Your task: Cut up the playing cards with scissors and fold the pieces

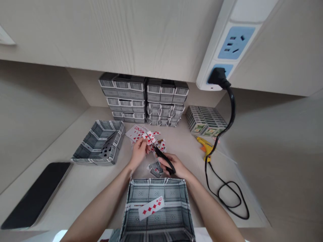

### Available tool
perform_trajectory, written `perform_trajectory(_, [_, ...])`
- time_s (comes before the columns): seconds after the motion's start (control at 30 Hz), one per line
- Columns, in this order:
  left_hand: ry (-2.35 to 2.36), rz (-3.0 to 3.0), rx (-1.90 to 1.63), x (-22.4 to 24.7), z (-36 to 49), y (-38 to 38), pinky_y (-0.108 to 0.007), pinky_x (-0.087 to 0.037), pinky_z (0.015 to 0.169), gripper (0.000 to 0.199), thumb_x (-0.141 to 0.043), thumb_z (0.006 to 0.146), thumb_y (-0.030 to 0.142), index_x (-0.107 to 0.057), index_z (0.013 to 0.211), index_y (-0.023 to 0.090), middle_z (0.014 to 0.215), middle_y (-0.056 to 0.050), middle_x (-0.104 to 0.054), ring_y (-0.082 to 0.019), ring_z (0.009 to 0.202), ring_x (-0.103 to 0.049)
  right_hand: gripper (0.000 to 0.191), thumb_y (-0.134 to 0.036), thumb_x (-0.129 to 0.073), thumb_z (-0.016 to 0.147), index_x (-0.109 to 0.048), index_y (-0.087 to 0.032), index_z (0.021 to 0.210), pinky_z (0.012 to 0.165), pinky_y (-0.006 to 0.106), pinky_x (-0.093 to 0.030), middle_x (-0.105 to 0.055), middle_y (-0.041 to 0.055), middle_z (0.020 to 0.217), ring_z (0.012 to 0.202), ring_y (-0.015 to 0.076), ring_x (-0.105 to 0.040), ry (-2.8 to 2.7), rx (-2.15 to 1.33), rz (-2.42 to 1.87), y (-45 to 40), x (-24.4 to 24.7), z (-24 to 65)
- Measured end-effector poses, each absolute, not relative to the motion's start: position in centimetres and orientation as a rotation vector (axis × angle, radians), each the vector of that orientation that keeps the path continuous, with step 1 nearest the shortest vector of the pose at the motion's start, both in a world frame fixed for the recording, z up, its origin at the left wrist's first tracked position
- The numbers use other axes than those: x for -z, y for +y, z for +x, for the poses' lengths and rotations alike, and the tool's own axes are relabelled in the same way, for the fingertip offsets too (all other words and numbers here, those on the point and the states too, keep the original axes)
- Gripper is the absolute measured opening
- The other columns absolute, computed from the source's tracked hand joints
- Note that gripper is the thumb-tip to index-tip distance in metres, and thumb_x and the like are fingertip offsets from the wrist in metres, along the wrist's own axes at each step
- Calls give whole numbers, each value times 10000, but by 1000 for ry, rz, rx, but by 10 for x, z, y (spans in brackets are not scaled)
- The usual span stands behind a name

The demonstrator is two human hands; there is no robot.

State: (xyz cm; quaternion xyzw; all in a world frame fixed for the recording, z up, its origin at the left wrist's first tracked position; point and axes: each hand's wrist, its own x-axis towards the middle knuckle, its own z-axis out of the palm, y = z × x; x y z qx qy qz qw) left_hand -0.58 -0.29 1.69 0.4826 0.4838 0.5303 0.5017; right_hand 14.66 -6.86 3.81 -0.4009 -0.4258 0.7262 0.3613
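My left hand pinches a red-suited playing card over the desk. Black-handled scissors are in my right hand, their blades lying across that card. Under and behind the card, more red-suited cards are spread loosely. Small cut card pieces with grey patterned backs lie left of my right hand. Between my forearms stands an open box made of playing cards, and a narrow strip of a nine of diamonds is inside it.
Another card box at left holds several cards. Card boxes are stacked at the back, beside packed card decks. A yellow glue gun trails a black cord to a power strip. A black phone-like slab lies left.
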Motion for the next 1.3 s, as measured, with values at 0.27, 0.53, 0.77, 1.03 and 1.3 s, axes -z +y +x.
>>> perform_trajectory(0.27, [1168,1142,-1253,-19,-7,-2,-179,-309,375,233,-468,750,334,-441,583,174,421,60,-477,-60,336,-396,485,-491,-647,645,-521,-142,957,281,155,-254,-418,-95,470,307,37,-357,-1119,-1832,-1100,-68,-37,146])
perform_trajectory(0.53, [1067,1163,-1141,-21,-3,-7,-193,-335,389,244,-480,741,367,-465,599,170,453,43,-516,-77,353,-442,411,-489,-633,662,-530,-146,864,278,167,-289,-428,-87,467,297,46,-369,-1164,-1754,-1086,-63,-36,153])
perform_trajectory(0.77, [1136,1335,-1063,-19,-14,-3,-190,-285,391,346,-527,735,418,-468,512,160,423,43,-486,-61,348,-380,449,-416,-609,696,-532,-140,1042,336,203,-361,-510,-48,512,350,83,-419,-1180,-1249,-1309,-49,-23,173])
perform_trajectory(1.03, [1230,2014,-1068,-24,-29,2,-273,-424,712,272,-584,705,448,-600,671,178,697,-18,-615,-148,714,-544,406,-335,-551,708,-576,-141,1064,634,288,-478,-675,68,825,720,212,-625,-1325,-762,-1528,-41,-9,185])
perform_trajectory(1.3, [708,2588,-492,-17,-23,-7,-441,-185,1065,858,-668,505,604,-434,1262,274,1357,-73,-394,-260,1283,-280,439,-380,-561,681,-608,-103,1019,553,263,-456,-676,72,756,654,201,-612,-1229,-829,-1555,-35,-3,188])
